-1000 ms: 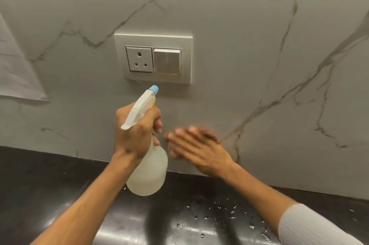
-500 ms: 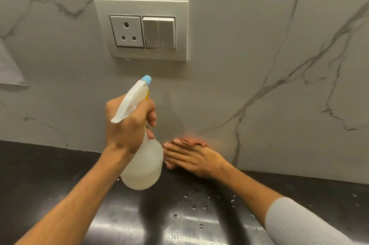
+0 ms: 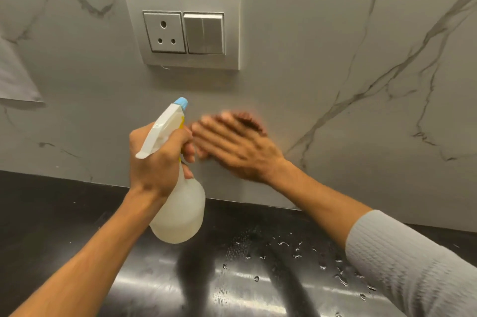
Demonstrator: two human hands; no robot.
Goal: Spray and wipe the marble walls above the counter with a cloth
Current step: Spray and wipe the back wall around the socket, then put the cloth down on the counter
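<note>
Grey-veined marble wall [image 3: 322,58] rises behind a black counter [image 3: 51,213]. My left hand [image 3: 157,161] grips the neck of a translucent white spray bottle [image 3: 180,216] with a blue nozzle, held upright just in front of the wall. My right hand [image 3: 237,146] is pressed flat against the wall beside the bottle, blurred by motion. Only a reddish edge of the cloth [image 3: 251,124] shows past my fingertips; the rest of it is hidden under the palm.
A socket and switch plate [image 3: 182,30] is mounted on the wall above both hands. A sheet of paper [image 3: 15,79] hangs at the left edge. Water drops [image 3: 296,252] lie on the glossy counter below my right forearm.
My right hand went down the wall to the counter edge and has come back up, level with the bottle's trigger. The bottle stays in my left hand.
</note>
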